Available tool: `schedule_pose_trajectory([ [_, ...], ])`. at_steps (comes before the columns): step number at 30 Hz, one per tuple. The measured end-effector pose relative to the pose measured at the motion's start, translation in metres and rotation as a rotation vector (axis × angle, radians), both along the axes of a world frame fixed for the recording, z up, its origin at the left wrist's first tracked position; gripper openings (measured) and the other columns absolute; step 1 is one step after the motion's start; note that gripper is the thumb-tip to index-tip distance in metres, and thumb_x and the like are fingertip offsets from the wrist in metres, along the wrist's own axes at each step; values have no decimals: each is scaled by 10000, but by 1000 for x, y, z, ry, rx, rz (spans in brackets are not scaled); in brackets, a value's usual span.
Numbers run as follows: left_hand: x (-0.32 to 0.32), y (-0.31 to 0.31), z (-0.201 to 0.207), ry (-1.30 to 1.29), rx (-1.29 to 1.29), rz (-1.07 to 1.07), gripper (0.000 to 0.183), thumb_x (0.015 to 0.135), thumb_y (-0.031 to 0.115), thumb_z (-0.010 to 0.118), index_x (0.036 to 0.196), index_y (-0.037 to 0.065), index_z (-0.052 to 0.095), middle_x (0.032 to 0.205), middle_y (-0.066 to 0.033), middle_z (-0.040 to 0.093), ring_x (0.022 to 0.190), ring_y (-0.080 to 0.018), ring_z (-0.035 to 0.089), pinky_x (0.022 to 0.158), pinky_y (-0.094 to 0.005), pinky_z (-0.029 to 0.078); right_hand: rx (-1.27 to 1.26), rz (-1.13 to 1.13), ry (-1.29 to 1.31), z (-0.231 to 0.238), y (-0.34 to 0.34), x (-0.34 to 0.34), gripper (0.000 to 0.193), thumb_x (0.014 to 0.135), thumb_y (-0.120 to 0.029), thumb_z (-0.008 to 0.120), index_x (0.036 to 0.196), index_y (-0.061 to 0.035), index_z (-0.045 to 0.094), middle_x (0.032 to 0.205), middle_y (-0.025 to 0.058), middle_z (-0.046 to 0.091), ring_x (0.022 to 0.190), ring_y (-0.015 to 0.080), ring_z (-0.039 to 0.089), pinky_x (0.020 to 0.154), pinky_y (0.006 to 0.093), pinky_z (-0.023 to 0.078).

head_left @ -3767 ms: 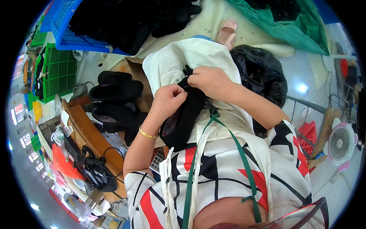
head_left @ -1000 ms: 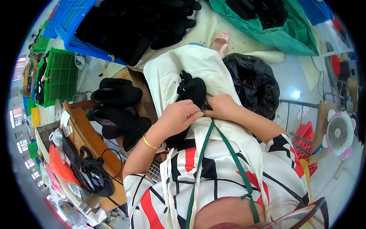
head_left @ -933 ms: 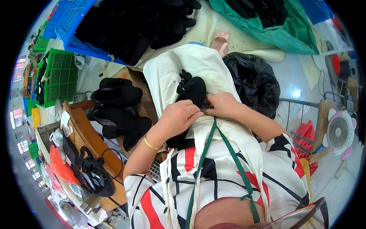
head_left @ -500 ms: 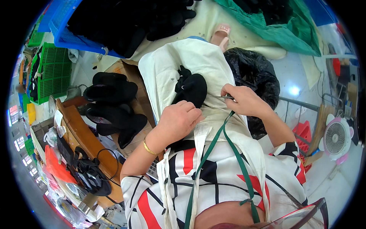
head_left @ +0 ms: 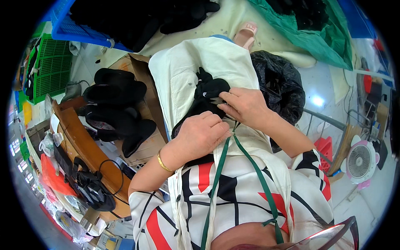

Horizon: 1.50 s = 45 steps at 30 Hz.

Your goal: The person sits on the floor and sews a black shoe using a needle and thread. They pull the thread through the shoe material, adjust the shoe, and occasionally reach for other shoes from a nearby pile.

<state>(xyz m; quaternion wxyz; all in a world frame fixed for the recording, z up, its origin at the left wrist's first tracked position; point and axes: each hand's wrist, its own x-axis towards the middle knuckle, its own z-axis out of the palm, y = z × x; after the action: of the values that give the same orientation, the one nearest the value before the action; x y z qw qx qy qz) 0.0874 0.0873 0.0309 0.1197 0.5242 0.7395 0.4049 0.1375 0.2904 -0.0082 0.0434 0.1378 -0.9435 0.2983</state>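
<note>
Footwear workshop, blue crate [head_left: 81, 37] heaped with black pieces [head_left: 121, 18], piled black shoes [head_left: 118, 89], green mesh crate [head_left: 54, 68]

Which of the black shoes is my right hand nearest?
The black shoe on the white apron over your lap, its far end at your right hand; the shoes to your left are farther off, by brown cardboard.

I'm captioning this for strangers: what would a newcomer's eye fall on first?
Probably the left hand and right hand, close together at a black shoe on the white apron. Next, the blue basket heaped with black items, upper left, and the white-and-pink fan, far right.
</note>
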Motion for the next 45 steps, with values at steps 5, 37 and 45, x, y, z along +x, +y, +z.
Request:
schedule_pose_trajectory([
  [5,0,-1,-4,0,7,6,173,742,156,758,829,77,631,747,-48,568,677,-225,576,565,-329,482,16,-8,26,-4,-2,-4,201,812,-214,725,950,-96,639,728,56,554,617,245,602,508,351,466],
  [37,-2,-9,-22,-1053,7,417,243,1012,227,545,926,33,663,711,47,561,610,-27,497,554,-196,412,-206,20,-37,27,4,-6,374,816,-303,706,1086,-48,661,816,122,584,788,319,590,672,410,472],
  [45,-5,-9,-27,-972,-72,302,257,1007,226,553,939,4,664,731,-8,585,635,-74,522,578,-243,438,-956,-36,-319,13,-26,-13,128,921,-128,663,1002,-34,695,843,35,627,742,111,581,678,238,454],
])
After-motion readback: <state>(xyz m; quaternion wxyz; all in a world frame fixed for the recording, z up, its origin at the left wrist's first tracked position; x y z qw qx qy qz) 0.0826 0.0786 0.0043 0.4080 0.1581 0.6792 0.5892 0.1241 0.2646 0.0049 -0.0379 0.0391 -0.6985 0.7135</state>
